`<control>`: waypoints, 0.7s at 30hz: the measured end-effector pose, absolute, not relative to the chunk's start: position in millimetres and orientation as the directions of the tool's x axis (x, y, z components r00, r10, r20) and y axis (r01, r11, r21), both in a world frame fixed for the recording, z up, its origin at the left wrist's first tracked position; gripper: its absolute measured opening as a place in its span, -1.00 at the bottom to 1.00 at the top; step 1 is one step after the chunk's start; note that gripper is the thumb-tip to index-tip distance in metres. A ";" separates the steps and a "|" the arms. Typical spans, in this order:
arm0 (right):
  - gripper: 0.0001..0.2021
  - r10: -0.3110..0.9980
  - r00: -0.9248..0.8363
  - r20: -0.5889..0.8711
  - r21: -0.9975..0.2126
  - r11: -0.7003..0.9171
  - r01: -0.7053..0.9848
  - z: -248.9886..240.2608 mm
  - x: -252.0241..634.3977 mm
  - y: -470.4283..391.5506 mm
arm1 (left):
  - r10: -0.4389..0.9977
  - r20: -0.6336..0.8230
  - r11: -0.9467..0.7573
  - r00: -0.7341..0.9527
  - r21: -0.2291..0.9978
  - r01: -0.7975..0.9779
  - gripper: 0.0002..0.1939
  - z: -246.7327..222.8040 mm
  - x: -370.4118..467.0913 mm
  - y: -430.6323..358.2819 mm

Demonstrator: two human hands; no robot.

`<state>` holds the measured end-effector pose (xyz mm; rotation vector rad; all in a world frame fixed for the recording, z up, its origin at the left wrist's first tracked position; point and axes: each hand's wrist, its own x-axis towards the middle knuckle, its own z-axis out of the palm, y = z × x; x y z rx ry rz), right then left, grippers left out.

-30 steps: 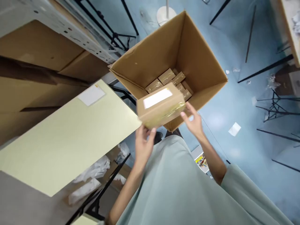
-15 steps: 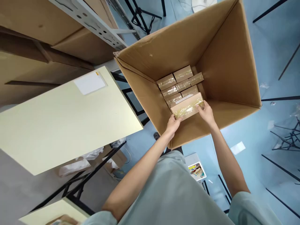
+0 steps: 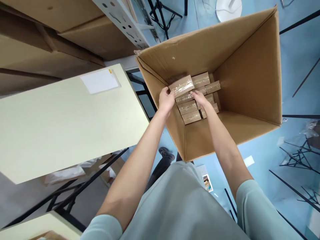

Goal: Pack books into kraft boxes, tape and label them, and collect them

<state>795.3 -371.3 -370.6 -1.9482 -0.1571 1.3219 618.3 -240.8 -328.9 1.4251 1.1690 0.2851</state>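
Inside a large open cardboard box (image 3: 250,70) lie several small taped cartons (image 3: 191,116) packed side by side. Between my two hands is one small carton (image 3: 182,86) with clear tape across it, held above the others at the box's far left corner. My left hand (image 3: 166,100) grips its left end with fingers closed. At the carton's lower right edge, my right hand (image 3: 200,97) has its fingertips closed against it. The carton's underside is hidden.
A pale tabletop (image 3: 75,126) with a white sheet (image 3: 100,81) stands to the left of the box. Behind it, a metal rack post (image 3: 125,25) and stacked large cartons (image 3: 92,40) rise. Black stand legs (image 3: 163,20) are on the blue floor.
Both hands have moved the small carton from the near side of the stack to the far left corner. Two cartons in the near row are now uncovered. The view has shifted slightly.
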 end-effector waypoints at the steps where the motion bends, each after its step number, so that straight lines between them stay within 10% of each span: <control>1: -0.35 0.487 0.442 -0.753 -0.639 -0.702 -0.316 -364.3 784.5 -372.3 | 0.772 -0.441 0.235 0.458 0.867 0.439 -0.62 -312.6 609.6 -239.8; 9: -0.31 0.500 0.543 -0.675 -0.718 -0.616 -0.325 -257.5 696.1 -427.2 | 0.756 -0.500 0.397 0.423 0.864 0.311 -0.54 -173.8 449.3 -276.7; 21: -0.41 0.769 0.527 -0.363 -0.901 -0.433 0.011 -47.0 458.8 -339.1 | 0.907 -0.418 0.421 0.058 0.906 -0.051 -0.46 -87.1 155.7 -286.0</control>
